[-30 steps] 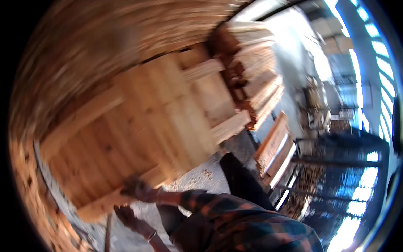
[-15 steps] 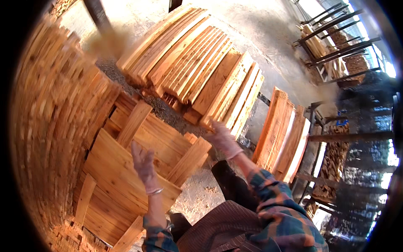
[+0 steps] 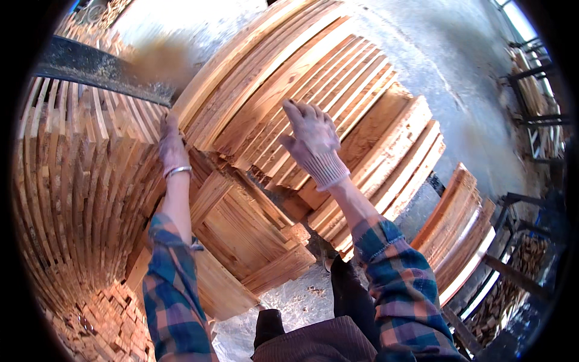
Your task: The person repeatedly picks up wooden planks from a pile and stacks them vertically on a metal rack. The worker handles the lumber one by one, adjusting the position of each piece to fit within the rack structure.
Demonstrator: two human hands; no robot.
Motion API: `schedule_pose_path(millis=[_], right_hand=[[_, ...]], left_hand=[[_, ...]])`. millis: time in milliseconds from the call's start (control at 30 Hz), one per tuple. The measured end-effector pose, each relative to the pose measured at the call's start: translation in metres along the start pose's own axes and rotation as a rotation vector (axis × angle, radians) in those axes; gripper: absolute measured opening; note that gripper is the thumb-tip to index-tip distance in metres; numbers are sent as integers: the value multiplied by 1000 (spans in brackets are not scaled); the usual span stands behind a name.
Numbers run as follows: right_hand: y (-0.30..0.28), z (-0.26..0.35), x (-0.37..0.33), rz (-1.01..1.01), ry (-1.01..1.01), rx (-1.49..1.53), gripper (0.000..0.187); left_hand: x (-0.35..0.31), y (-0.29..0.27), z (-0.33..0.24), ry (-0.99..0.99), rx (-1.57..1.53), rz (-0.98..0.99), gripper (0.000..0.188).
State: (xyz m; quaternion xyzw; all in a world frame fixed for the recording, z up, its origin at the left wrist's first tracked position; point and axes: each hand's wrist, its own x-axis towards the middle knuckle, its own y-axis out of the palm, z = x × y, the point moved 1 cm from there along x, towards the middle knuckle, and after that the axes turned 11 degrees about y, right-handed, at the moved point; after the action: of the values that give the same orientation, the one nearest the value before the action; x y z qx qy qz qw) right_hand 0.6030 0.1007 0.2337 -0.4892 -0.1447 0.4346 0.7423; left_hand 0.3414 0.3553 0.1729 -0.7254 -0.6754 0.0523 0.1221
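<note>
The plank pile (image 3: 356,111) lies in front of the person: long, sawn planks of orange-brown wood laid side by side, thick ones at both sides and a run of thin ones between, with visible grain and rough edges. The right hand (image 3: 315,142), in a pale knitted glove with a ribbed cuff, is over the middle of the plank pile, its fingers loosely spread and holding nothing; whether they touch the wood I cannot tell. The left hand (image 3: 173,148), also gloved, with a shiny metal band at the wrist, is at the pile's left near corner; its fingers are seen edge-on, so I cannot tell whether they grip anything.

Left of the plank pile rises a tall board stack (image 3: 78,187) of thin, closely layered strips with uneven ends. On the pile's near side are flat wooden panels (image 3: 241,229) with crosswise battens, smooth and pale brown. To its right sits a smaller bundle of planks (image 3: 455,232), one edge whitish. Beyond its far left corner runs a dark, dusty beam (image 3: 99,66). Grey, scuffed floor (image 3: 434,66) extends past its far right side.
</note>
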Motion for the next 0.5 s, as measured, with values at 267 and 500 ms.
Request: schedule_pose_path(millis=[267,500], right_hand=[[66,63,38,-76,1,134,98],[12,55,9,-73,114,795,85]], left_hand=[[-45,48,-44,-181,-271,-159,57],[-113,77,-138,-171,-287,-145,51]])
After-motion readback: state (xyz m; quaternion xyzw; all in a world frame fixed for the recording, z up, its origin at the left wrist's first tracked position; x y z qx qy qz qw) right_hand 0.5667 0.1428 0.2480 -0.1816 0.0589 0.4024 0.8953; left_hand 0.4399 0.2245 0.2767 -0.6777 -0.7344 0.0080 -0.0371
